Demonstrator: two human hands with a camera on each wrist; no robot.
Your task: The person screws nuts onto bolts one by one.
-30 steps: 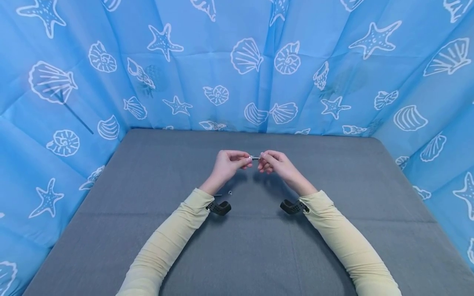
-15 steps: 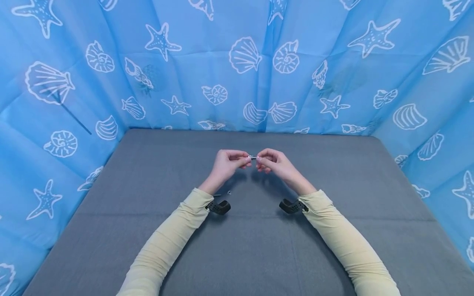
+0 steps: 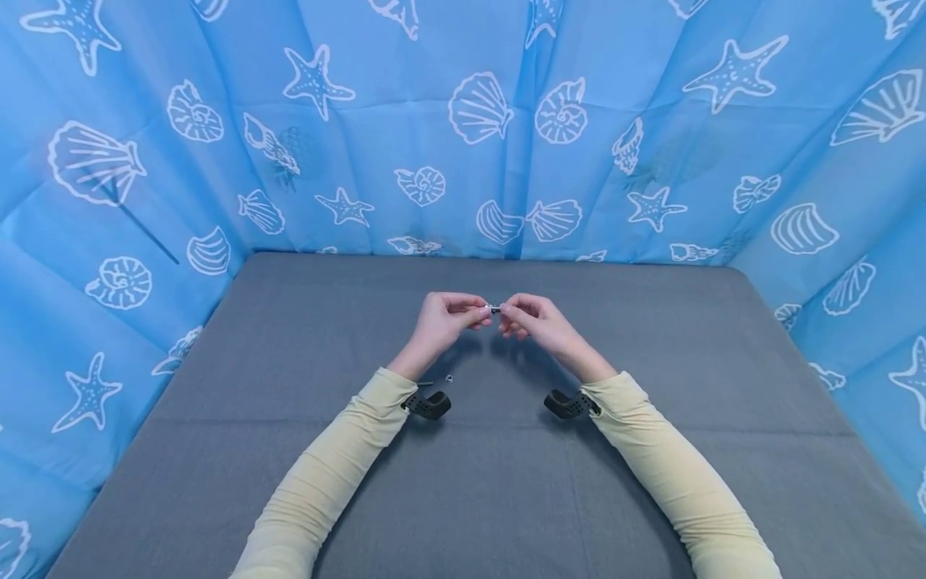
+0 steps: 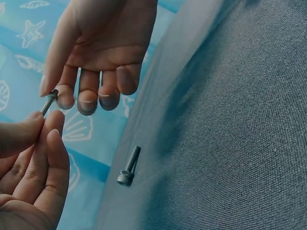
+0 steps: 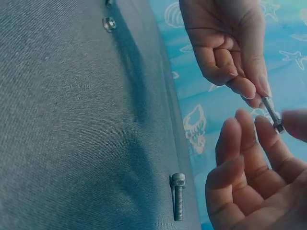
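Between both hands a slim metal bolt (image 4: 48, 104) is held up over the far part of the table. My left hand (image 3: 450, 320) pinches one end of it between thumb and forefinger, which hide that end. At the other end sits a small hex nut (image 5: 279, 127), with the thumb and forefinger of my right hand (image 3: 537, 318) on either side of it. The right hand's other fingers are loosely bent. Beneath the hands, a second bolt (image 5: 178, 196) with a nut close under its head lies on the grey cloth.
A loose nut (image 3: 449, 378) lies on the grey-covered table (image 3: 477, 498) near the left wrist, beside a thin metal rod-like piece (image 3: 425, 383). Dark curved wrist mounts (image 3: 430, 405) stick out inward from both sleeves. A blue shell-patterned curtain (image 3: 448, 121) surrounds the table's back and sides.
My right hand has shifted slightly left toward the left hand, and its fingers have moved at the bolt's end. The left hand stays nearly still.
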